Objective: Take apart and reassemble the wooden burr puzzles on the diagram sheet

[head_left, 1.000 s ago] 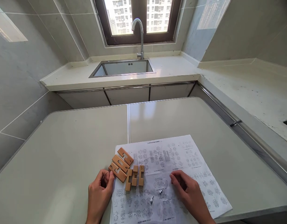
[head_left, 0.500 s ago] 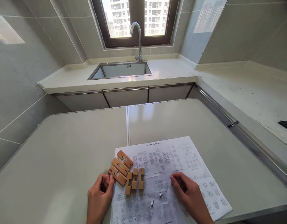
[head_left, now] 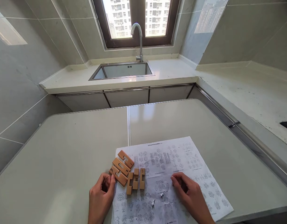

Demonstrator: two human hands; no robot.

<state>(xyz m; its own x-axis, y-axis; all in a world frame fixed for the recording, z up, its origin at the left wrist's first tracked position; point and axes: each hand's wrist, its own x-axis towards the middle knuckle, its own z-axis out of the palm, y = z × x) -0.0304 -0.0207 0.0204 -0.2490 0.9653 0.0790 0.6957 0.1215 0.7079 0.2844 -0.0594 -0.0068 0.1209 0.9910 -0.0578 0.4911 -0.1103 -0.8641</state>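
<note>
Wooden notched blocks (head_left: 126, 172) lie unmoved low in the frame; left hand (head_left: 102, 194) still curls empty beside them, right hand (head_left: 189, 194) loosely pins the sheet (head_left: 180, 161).

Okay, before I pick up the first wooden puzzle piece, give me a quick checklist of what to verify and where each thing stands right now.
1. All pieces in view: ok. Six wooden pieces lie together on the left part of the instruction sheet.
2. Left hand close to a piece: ok. Its fingertips are at the nearest slanted piece; whether they touch it, cannot tell.
3. Right hand free: ok. It rests on the sheet, holding nothing.
4. Diagrams readable: cannot tell. The print is too small, and the sheet is crumpled near its lower middle.
5. Pieces apart: not ok. The three upright pieces sit tightly side by side.
6. Table room: ok, bare surface to the left.
</note>
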